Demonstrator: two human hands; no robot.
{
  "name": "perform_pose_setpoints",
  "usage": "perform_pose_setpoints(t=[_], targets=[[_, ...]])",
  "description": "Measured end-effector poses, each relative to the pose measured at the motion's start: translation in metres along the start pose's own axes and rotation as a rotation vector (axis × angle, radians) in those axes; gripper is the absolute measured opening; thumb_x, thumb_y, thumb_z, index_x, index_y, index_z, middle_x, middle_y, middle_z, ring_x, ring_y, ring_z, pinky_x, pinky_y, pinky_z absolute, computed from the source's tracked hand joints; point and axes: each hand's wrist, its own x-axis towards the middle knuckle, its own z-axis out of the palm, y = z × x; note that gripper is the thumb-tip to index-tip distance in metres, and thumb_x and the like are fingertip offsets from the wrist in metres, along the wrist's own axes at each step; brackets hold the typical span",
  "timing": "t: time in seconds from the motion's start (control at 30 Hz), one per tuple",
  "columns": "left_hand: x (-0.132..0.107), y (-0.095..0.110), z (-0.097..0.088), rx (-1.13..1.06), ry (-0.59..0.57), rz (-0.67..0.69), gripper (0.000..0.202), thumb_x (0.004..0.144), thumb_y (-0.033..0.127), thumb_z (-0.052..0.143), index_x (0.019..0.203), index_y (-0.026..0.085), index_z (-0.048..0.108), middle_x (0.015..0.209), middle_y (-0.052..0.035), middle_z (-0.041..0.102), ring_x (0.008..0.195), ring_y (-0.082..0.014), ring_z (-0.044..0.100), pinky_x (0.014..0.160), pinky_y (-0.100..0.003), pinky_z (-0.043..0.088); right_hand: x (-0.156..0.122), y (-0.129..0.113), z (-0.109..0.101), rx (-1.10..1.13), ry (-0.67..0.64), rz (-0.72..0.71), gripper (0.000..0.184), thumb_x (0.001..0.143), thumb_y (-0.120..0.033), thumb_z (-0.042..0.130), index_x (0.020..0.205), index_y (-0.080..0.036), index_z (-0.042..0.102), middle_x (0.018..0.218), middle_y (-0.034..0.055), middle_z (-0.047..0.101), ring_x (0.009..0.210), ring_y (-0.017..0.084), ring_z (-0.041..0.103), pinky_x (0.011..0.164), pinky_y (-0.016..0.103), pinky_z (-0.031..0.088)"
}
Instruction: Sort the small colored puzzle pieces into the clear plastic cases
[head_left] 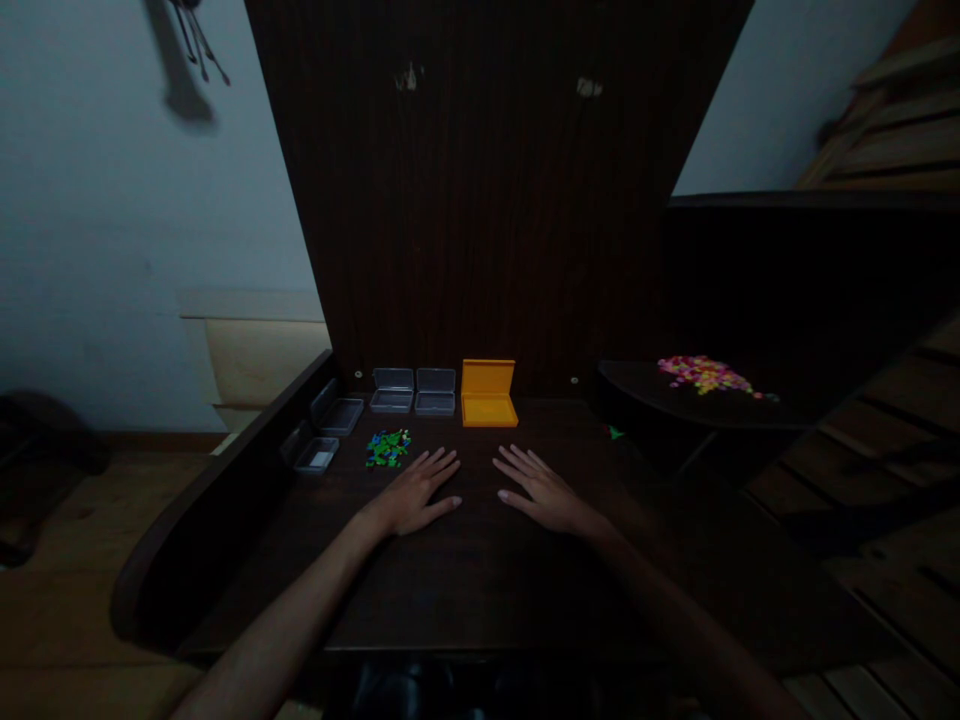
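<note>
Palms-down and empty, left hand (415,493) and right hand (541,492) are being rested on the table (480,585), with green pieces (388,448) at the left hand's eleven o'clock being judged light, hard, slippery, best pinched singly.

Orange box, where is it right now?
In the head view the orange box sits open at the back of the table, just right of two clear boxes, beyond the left hand and right hand.

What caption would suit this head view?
On a dark table the left hand and right hand lie flat, green pieces by the left, clear boxes and an open orange box behind.
</note>
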Motion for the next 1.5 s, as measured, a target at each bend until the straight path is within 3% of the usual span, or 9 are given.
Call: perform_pose_setpoints(t=[0.83, 1.1, 1.3, 1.5], targets=[[-0.001, 0.001, 0.000, -0.018, 0.005, -0.002, 0.068, 0.094, 0.060, 0.033, 0.149, 0.021, 0.029, 0.157, -0.0104, 0.026, 0.147, -0.0268, 0.018, 0.120, -0.049, 0.017, 0.000, 0.000, 0.000, 0.014, -0.002, 0.000, 0.066, 0.094, -0.062, 0.034, 0.149, -0.026, 0.032, 0.158, 0.0055, 0.022, 0.147, 0.024, 0.016, 0.120, 0.048, 0.012], [-0.004, 0.004, -0.004, 0.002, 0.069, 0.012, 0.062, 0.094, 0.056, 0.036, 0.147, 0.022, 0.035, 0.155, -0.0085, 0.032, 0.147, -0.0264, 0.018, 0.119, -0.049, 0.021, 0.000, 0.000, 0.000, 0.015, -0.004, -0.001, 0.066, 0.094, -0.062, 0.033, 0.150, -0.027, 0.030, 0.158, 0.0047, 0.022, 0.147, 0.024, 0.016, 0.120, 0.048, 0.012], [-0.008, -0.026, -0.013, 0.126, 0.236, -0.054, 0.057, 0.094, 0.052, 0.039, 0.141, 0.020, 0.044, 0.149, -0.0103, 0.043, 0.144, -0.0285, 0.027, 0.118, -0.050, 0.026, 0.001, 0.002, 0.002, 0.016, -0.007, -0.001, 0.066, 0.094, -0.063, 0.033, 0.150, -0.028, 0.030, 0.159, 0.0039, 0.021, 0.147, 0.024, 0.015, 0.120, 0.048, 0.011], [-0.013, -0.068, -0.022, 0.214, 0.301, -0.189, 0.066, 0.090, 0.056, 0.041, 0.142, 0.016, 0.041, 0.147, -0.0135, 0.045, 0.140, -0.0309, 0.034, 0.115, -0.049, 0.030, 0.000, 0.001, 0.000, 0.016, -0.006, -0.003, 0.066, 0.094, -0.063, 0.031, 0.149, -0.027, 0.031, 0.158, 0.0043, 0.021, 0.147, 0.023, 0.014, 0.120, 0.048, 0.011]])
